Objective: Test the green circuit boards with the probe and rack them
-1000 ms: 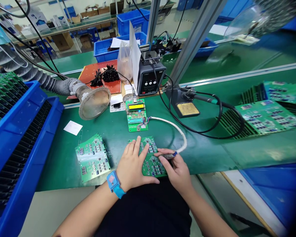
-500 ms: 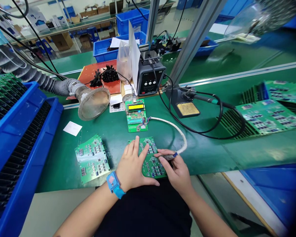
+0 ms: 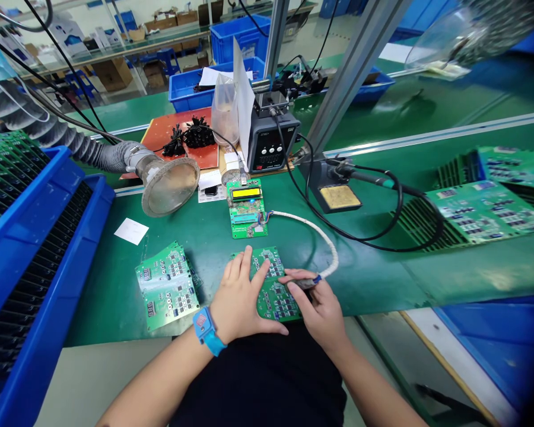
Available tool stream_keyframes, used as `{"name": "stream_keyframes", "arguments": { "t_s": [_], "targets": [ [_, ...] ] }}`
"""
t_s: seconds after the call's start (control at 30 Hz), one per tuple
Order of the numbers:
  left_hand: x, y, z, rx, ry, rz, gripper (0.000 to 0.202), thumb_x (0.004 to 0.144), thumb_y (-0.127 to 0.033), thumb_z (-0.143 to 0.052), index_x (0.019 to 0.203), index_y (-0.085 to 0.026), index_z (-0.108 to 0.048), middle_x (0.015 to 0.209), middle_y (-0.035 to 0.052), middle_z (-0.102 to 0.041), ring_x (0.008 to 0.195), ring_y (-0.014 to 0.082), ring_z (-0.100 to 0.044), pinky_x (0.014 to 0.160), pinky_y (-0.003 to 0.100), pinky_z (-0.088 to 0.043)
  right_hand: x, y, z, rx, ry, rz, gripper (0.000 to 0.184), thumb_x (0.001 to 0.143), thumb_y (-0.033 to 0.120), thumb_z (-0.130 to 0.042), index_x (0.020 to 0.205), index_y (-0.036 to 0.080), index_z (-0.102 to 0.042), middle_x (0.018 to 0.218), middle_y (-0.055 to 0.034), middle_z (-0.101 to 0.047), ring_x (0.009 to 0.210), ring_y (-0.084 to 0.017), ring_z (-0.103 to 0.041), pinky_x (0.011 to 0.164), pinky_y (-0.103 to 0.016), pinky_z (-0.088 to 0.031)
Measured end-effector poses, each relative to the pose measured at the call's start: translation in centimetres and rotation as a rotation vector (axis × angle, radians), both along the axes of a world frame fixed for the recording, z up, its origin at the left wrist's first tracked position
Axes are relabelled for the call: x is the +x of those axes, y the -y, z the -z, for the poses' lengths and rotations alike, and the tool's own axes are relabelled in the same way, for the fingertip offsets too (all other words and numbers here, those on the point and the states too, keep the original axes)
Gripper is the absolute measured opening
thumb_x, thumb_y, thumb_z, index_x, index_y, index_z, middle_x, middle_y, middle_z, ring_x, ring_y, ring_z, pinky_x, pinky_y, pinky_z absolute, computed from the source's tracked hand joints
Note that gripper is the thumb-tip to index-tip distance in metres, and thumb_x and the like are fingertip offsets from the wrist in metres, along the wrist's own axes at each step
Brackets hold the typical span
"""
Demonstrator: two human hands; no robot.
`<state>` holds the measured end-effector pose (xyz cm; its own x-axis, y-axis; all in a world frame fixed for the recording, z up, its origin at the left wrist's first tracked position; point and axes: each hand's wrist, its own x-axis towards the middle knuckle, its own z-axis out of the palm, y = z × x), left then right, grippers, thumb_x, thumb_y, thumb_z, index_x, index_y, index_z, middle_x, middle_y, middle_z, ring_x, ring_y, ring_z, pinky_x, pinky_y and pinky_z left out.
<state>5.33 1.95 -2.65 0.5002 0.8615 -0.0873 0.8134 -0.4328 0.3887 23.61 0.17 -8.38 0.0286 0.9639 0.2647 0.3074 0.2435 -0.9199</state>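
Note:
My left hand [image 3: 242, 299] lies flat with fingers spread on a green circuit board [image 3: 276, 290] near the table's front edge, holding it down. My right hand [image 3: 318, 305] pinches a small connector [image 3: 308, 282] at the end of a white sleeved cable [image 3: 320, 237] and presses it against the board's right edge. The cable runs back to a small green tester board with a lit yellow display [image 3: 246, 207]. A blue wrist strap [image 3: 206, 332] is on my left wrist.
A stack of green boards [image 3: 167, 290] lies left of my hands. Blue bins [image 3: 35, 249] stand at the left, a fume hose funnel [image 3: 169, 184] and soldering station [image 3: 271, 139] behind, an iron stand [image 3: 336, 193] and more boards [image 3: 485, 210] at the right.

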Motion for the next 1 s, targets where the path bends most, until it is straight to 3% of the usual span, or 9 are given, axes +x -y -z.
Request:
{"name": "stream_keyframes", "arguments": {
  "t_s": [0.47, 0.7, 0.87, 1.0],
  "targets": [
    [0.1, -0.1, -0.2, -0.046, -0.020, -0.015, 0.127, 0.045, -0.077, -0.076, 0.146, -0.015, -0.031, 0.155, 0.0270, -0.002, 0.140, 0.0483, -0.011, 0.105, 0.064, -0.024, -0.1, -0.1, -0.1, 0.014, 0.009, 0.003, 0.009, 0.091, 0.024, -0.054, 0.099, 0.026, -0.057, 0.092, -0.0039, -0.068, 0.103, -0.022, -0.061, 0.092, -0.039, -0.047],
    [0.3, -0.2, -0.3, -0.045, -0.015, -0.029, 0.124, 0.045, -0.072, -0.080, 0.144, -0.015, -0.034, 0.154, 0.0285, -0.009, 0.140, 0.0486, -0.011, 0.103, 0.065, -0.025, 0.1, 0.0, 0.2, -0.019, -0.017, 0.005, 0.009, 0.091, 0.027, -0.055, 0.099, 0.026, -0.059, 0.094, -0.0050, -0.069, 0.104, -0.023, -0.062, 0.093, -0.042, -0.047],
    [0.4, -0.3, -0.7, -0.008, 0.001, -0.048, 0.122, 0.041, -0.069, -0.083, 0.141, -0.014, -0.040, 0.150, 0.0299, -0.019, 0.137, 0.0483, -0.020, 0.103, 0.064, -0.026, -0.2, -0.4, -1.5, -0.084, -0.174, 0.013, 0.012, 0.089, 0.032, -0.058, 0.097, 0.023, -0.059, 0.091, -0.0063, -0.071, 0.097, -0.022, -0.066, 0.089, -0.040, -0.051],
    [-1.8, 0.3, -2.8, 0.075, -0.025, -0.061, 0.122, 0.043, -0.069, -0.083, 0.142, -0.014, -0.038, 0.149, 0.0288, -0.019, 0.136, 0.0478, -0.020, 0.104, 0.063, -0.026, -0.8, -2.4, -3.1, -0.071, -0.311, 0.052, 0.016, 0.087, 0.037, -0.061, 0.095, 0.024, -0.056, 0.088, -0.0050, -0.072, 0.092, -0.021, -0.069, 0.086, -0.039, -0.054]
  ]
}}
